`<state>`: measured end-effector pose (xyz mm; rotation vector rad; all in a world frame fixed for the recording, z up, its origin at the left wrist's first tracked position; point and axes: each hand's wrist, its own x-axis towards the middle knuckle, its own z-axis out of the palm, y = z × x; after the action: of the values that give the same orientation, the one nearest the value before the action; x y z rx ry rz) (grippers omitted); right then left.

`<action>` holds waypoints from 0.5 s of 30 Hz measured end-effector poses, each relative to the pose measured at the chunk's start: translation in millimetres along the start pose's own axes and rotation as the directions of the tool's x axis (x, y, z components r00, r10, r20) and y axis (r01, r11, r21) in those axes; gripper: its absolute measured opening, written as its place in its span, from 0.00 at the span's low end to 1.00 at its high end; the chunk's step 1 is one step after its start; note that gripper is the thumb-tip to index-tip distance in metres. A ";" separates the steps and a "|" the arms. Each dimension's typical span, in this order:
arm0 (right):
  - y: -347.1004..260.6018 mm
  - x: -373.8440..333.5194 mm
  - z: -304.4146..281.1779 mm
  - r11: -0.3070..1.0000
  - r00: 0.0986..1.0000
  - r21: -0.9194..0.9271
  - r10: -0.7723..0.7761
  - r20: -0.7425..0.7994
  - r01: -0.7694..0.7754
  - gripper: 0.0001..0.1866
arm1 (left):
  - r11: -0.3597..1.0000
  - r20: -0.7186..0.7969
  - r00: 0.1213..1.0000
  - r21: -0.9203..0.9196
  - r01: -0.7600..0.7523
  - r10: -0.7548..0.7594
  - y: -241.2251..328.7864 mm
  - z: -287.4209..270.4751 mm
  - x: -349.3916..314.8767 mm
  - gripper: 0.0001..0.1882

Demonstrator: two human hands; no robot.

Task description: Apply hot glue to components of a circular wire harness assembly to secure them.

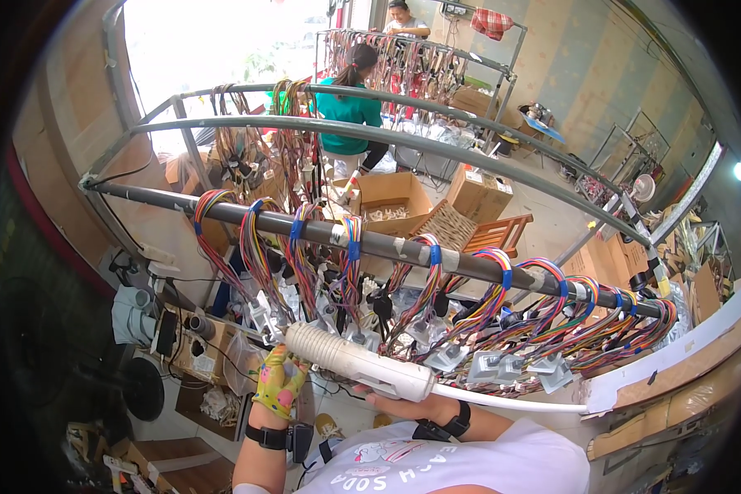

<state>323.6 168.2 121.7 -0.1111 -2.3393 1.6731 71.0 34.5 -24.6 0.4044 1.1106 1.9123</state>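
Your yellow-floral-gloved left fingers: part-curled, hold unclear | your bare right fingers: half-hidden under the white ribbed plastic cylinder, grip unclear | cylinder above, between both | if it swings, you could snag multicoloured wire bundles beyond your fingers

daylight glares white through the opening, rails bow with fisheye distortion, and corners go black.

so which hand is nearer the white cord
The right hand, under the white tool near the white cord; the left hand is farther off, by the tool's ribbed end.
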 end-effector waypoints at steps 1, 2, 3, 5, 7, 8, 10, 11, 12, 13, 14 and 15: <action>0.0 1.1 -1.0 1.000 1.000 0.009 -0.013 -0.007 0.013 0.28 | 1.000 -0.005 1.000 0.001 0.001 -0.001 -0.1 -0.8 0.7 0.20; 0.5 0.6 -0.7 1.000 1.000 0.010 -0.011 -0.006 0.011 0.28 | 1.000 -0.014 1.000 0.000 0.005 -0.005 -1.0 -1.2 -0.7 0.20; 1.0 0.4 -0.5 0.999 1.000 0.041 0.004 -0.006 -0.004 0.28 | 1.000 -0.015 1.000 0.000 0.005 -0.005 -2.3 -1.6 -0.8 0.20; 2.6 -0.5 1.8 0.997 1.000 0.075 0.019 0.002 -0.019 0.28 | 0.999 -0.070 0.997 -0.034 0.035 -0.037 -4.1 -3.4 -3.6 0.20; 10.4 -5.7 2.7 0.996 1.000 0.081 0.027 0.013 -0.028 0.29 | 0.969 -0.025 0.996 0.235 -0.081 0.089 8.8 17.0 -14.2 0.19; 17.3 -9.9 5.7 0.996 0.999 0.084 0.029 0.015 -0.030 0.29 | 0.852 0.047 0.977 0.482 -0.206 0.209 21.2 30.8 -23.9 0.19; 33.7 -17.0 10.1 0.995 0.997 -0.093 0.050 0.063 -0.044 0.29 | 0.839 0.068 0.983 0.514 -0.180 0.169 46.0 60.7 -40.5 0.19; 36.7 -15.0 10.1 0.995 0.996 -0.086 0.053 0.078 -0.047 0.29 | 0.825 0.081 0.988 0.544 -0.154 0.131 58.1 70.4 -46.3 0.20; 40.0 -15.6 11.3 0.992 0.998 -0.129 0.016 0.065 -0.007 0.29 | 0.827 0.067 0.991 0.546 -0.134 0.116 68.5 76.8 -47.8 0.20; 41.0 -18.8 15.0 0.986 0.998 -0.167 -0.014 0.061 0.024 0.29 | 0.673 0.144 0.974 0.705 -0.225 0.175 77.8 81.4 -51.6 0.20; 40.4 -22.1 16.9 0.991 0.999 -0.137 0.014 0.051 -0.007 0.30 | 0.481 0.216 0.954 0.826 -0.292 0.208 83.4 82.5 -57.6 0.21; 49.7 -29.6 18.4 0.987 1.000 -0.157 -0.021 -0.002 0.020 0.30 | 0.384 0.288 0.912 0.838 -0.388 0.293 74.5 77.2 -54.1 0.23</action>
<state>343.0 161.5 64.5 -0.1191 -2.4587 1.4767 112.4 15.6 86.6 1.4000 2.0606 1.4129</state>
